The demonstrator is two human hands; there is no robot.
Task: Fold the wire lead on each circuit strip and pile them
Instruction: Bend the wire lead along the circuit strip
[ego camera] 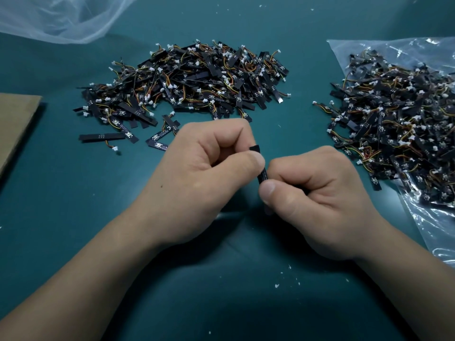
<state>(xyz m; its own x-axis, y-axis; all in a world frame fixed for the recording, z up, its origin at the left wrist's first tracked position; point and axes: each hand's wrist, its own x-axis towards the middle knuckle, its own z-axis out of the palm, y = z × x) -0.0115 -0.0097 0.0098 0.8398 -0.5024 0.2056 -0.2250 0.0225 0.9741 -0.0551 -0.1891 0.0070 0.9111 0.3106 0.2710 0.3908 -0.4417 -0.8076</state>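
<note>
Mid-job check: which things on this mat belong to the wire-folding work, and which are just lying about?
Job: circuit strip pinched between left hand and right hand; centre pile of strips; right pile on the clear bag.
Lying about: cardboard sheet at left; translucent bag, far left; white crumbs.

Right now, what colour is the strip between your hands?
The strip is black; head view.

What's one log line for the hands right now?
left hand: pinches strip | right hand: pinches strip | pile: beyond hands
</note>
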